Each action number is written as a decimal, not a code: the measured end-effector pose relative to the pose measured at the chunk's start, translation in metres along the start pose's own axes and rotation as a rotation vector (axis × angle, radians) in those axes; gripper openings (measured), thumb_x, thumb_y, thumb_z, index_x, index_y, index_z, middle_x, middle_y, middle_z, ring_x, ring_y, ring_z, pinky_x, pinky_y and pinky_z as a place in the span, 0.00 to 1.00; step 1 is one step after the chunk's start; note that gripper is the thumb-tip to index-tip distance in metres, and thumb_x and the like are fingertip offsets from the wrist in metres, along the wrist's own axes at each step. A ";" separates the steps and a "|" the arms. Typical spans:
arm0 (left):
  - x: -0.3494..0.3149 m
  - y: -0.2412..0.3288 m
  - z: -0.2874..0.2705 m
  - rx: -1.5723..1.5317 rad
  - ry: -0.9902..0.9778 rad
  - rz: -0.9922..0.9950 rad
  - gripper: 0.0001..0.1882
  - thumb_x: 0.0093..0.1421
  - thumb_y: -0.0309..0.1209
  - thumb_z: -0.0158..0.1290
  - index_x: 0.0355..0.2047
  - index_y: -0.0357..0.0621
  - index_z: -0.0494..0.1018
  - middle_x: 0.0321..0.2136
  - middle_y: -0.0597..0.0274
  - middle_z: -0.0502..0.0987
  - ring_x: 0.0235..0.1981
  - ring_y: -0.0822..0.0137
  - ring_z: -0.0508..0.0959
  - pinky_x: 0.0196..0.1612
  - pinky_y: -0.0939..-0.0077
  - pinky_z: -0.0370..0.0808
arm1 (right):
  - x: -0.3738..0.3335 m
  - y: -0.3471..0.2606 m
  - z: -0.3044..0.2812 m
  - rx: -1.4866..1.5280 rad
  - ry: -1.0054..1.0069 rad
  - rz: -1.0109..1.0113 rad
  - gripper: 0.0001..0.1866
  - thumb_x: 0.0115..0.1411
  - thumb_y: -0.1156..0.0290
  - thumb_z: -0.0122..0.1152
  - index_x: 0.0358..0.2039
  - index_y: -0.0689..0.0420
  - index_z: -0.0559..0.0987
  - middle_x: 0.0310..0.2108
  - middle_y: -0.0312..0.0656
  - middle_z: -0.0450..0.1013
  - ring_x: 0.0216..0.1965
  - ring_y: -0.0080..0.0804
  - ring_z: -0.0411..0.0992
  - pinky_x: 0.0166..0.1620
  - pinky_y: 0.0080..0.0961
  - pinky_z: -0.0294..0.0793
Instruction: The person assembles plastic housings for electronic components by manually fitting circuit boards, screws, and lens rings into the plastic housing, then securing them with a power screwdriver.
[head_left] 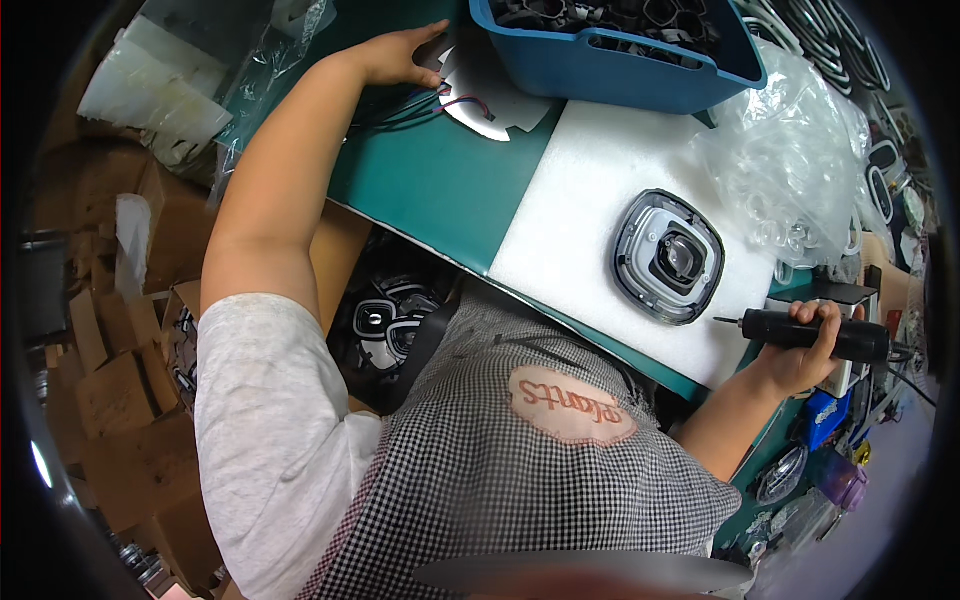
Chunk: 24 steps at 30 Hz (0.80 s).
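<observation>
My right hand point(800, 368) is wrapped around a black electric screwdriver point(815, 335), its bit pointing left toward a square, round-cornered housing point(650, 255). That housing has a dark rim, a pale inner plate and a dark lens-like centre; it lies flat on a white foam sheet point(570, 200), apart from the bit. At the far left, my left hand point(395, 58) reaches out with thumb and fingers spread. Its thumb is close to a silver metal plate point(490, 95) and its dark cables point(390, 112) with red and blue wire ends; whether it touches them I cannot tell.
A blue bin point(610, 75) of black parts stands at the far edge of the green table point(430, 190). Clear plastic bags point(790, 160) lie to its right. Below the near edge sit several similar housings point(385, 320). Cardboard boxes point(120, 400) fill the left floor.
</observation>
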<state>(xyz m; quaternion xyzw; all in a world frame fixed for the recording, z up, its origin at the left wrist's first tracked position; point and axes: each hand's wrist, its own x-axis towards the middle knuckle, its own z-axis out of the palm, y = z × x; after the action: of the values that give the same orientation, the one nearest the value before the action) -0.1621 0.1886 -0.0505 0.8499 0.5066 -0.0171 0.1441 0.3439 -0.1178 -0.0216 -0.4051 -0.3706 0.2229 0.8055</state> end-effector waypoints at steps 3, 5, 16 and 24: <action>-0.001 0.004 0.004 -0.060 -0.009 -0.046 0.57 0.46 0.49 0.68 0.70 0.53 0.47 0.65 0.45 0.57 0.66 0.50 0.59 0.67 0.63 0.58 | -0.001 -0.006 -0.007 -0.004 -0.015 -0.006 0.26 0.62 0.74 0.56 0.59 0.57 0.61 0.32 0.41 0.71 0.27 0.27 0.67 0.32 0.25 0.70; -0.010 0.029 -0.003 0.132 -0.012 -0.242 0.57 0.42 0.53 0.69 0.67 0.46 0.54 0.61 0.44 0.62 0.63 0.49 0.64 0.63 0.62 0.63 | -0.002 -0.008 -0.012 0.007 -0.004 -0.012 0.25 0.63 0.74 0.55 0.60 0.56 0.61 0.32 0.41 0.71 0.27 0.27 0.67 0.33 0.25 0.70; -0.063 -0.007 -0.044 -0.403 0.206 -0.377 0.20 0.57 0.40 0.59 0.43 0.40 0.75 0.33 0.59 0.78 0.33 0.66 0.77 0.38 0.72 0.74 | 0.002 -0.033 -0.014 0.055 -0.103 -0.032 0.25 0.65 0.71 0.53 0.61 0.57 0.60 0.34 0.42 0.67 0.30 0.29 0.66 0.37 0.31 0.69; -0.111 0.074 -0.127 -0.339 0.958 -0.094 0.05 0.61 0.27 0.53 0.35 0.39 0.72 0.27 0.66 0.75 0.30 0.74 0.74 0.34 0.77 0.71 | 0.004 -0.042 -0.033 0.063 -0.089 -0.085 0.23 0.66 0.70 0.51 0.60 0.59 0.62 0.35 0.41 0.67 0.31 0.29 0.65 0.38 0.30 0.68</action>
<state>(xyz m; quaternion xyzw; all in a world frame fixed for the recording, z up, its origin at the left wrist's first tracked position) -0.1663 0.0938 0.1073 0.7031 0.5494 0.4504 0.0308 0.3746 -0.1557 0.0015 -0.3532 -0.4160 0.2178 0.8092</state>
